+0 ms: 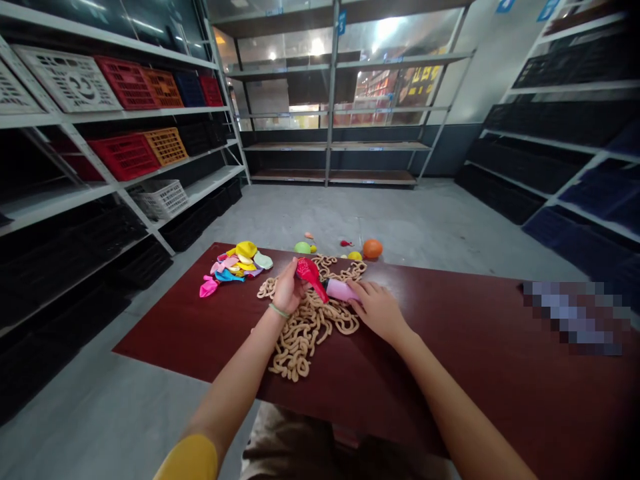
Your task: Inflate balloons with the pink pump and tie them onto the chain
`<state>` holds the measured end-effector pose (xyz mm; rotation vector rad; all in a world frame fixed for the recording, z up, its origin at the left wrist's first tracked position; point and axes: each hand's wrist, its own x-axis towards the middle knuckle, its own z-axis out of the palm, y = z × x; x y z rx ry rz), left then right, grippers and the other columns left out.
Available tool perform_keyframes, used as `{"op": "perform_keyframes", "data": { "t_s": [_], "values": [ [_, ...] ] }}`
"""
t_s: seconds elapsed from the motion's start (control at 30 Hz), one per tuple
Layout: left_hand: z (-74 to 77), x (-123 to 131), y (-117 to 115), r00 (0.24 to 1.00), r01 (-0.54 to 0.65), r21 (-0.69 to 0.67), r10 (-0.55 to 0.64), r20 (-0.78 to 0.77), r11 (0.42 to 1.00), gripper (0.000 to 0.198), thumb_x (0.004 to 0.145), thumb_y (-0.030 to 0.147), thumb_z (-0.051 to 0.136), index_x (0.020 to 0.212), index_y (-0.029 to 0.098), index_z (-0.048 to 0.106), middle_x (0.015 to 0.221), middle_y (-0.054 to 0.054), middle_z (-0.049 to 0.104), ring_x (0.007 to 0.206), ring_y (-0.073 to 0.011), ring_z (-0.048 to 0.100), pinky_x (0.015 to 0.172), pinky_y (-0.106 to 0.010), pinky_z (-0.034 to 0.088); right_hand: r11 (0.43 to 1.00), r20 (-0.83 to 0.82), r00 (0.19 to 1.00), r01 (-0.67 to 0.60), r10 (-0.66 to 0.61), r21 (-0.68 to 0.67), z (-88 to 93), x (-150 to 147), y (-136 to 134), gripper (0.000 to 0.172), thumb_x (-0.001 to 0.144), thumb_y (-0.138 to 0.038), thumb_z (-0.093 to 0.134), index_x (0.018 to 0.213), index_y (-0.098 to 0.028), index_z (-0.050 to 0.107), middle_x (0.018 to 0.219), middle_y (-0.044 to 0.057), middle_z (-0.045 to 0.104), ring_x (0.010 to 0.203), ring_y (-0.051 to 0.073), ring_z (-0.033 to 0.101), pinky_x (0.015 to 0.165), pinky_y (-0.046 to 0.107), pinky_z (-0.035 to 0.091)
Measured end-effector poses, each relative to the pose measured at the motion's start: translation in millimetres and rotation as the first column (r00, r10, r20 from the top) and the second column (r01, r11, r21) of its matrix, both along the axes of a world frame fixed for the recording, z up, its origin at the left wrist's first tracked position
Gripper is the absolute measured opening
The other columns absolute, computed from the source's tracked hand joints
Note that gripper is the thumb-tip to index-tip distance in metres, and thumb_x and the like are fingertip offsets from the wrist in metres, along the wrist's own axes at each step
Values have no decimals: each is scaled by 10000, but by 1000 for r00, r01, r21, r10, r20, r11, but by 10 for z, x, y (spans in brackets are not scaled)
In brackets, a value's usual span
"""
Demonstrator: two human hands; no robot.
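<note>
My left hand (290, 291) is closed on a limp red balloon (309, 269), its narrow neck pointing down to the right. Fingers of my right hand (377, 307) wrap the right end of a pale purple cylinder (341, 290). The cylinder's dark tip is near the balloon's neck; whether they touch I cannot tell. Beneath both hands a heap of beige, rope-like coils (300, 340) spreads over the dark red table (470, 333). To the left lies a pile of limp balloons (235, 263) in several colours.
Beyond the table's far edge, an orange balloon (373, 249), a green one (302, 247) and small coloured pieces are on the floor. A blurred-out item (575, 317) lies at the table's right. Shelves with crates (125, 157) line the left; a metal rack (329, 133) stands behind.
</note>
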<state>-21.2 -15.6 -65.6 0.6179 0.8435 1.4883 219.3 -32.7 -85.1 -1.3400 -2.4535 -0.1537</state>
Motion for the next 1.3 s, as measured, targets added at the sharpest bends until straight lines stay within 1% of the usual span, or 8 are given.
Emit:
{"op": "perform_keyframes", "data": {
  "t_s": [0.1,0.23,0.33,0.43,0.5,0.73,0.87,1.3],
  "values": [
    [-46,-30,-30,1000,-18,-42,18,-2,999,321,849,480,627,932,174,583,785,-25,679,663,-142,659,635,-291,565,1000,32,999,-17,17,-6,-35,-18,-3,466,944,-366,464,1377,-194,472,1263,117,604,1085,284,532,871,400,381],
    [-18,-83,-19,993,-59,-30,62,105,998,254,882,423,606,872,170,584,776,-20,679,684,-142,668,692,-301,572,1000,47,999,-1,0,18,-13,1,-8,501,914,-366,497,1374,-168,474,1240,138,609,1052,297,546,839,396,396],
    [9,-157,17,972,-127,-56,136,191,990,273,928,415,532,862,158,599,767,-32,688,675,-140,666,700,-295,566,997,15,998,58,-58,59,33,37,-11,492,882,-356,523,1328,-149,509,1195,142,618,1015,289,570,803,372,422],
    [22,-270,55,931,-226,-96,244,272,969,312,956,415,472,868,155,620,774,-48,699,682,-142,671,722,-291,557,983,-53,987,156,-152,100,81,64,-20,474,865,-367,525,1291,-159,518,1176,116,620,902,245,608,713,328,442],
    [28,-351,73,904,-255,-108,277,327,961,330,973,407,431,895,161,638,808,-61,710,711,-151,678,767,-312,554,975,-70,982,184,-176,126,106,71,-30,465,860,-382,525,1274,-170,520,1172,97,621,847,224,618,665,310,441],
    [35,-570,121,811,-294,-52,278,516,954,442,1015,382,254,993,186,650,989,-88,715,935,-199,674,951,-475,501,983,-32,997,70,-65,169,115,79,-61,538,851,-349,538,1368,-222,460,1190,64,622,852,205,630,658,288,450],
    [31,-627,134,783,-314,-47,287,552,948,453,1018,372,242,963,183,650,1022,-89,706,958,-186,660,962,-477,495,984,-23,999,48,-45,170,100,69,-71,559,852,-352,534,1391,-231,448,1191,64,623,852,204,631,661,288,453],
    [38,-600,113,773,-304,-70,289,564,950,428,1013,371,270,925,181,644,966,-80,697,919,-183,646,961,-506,491,982,-22,998,59,-56,179,91,78,-60,541,845,-350,554,1366,-220,486,1183,72,631,871,209,635,664,282,452]
  ]
}}
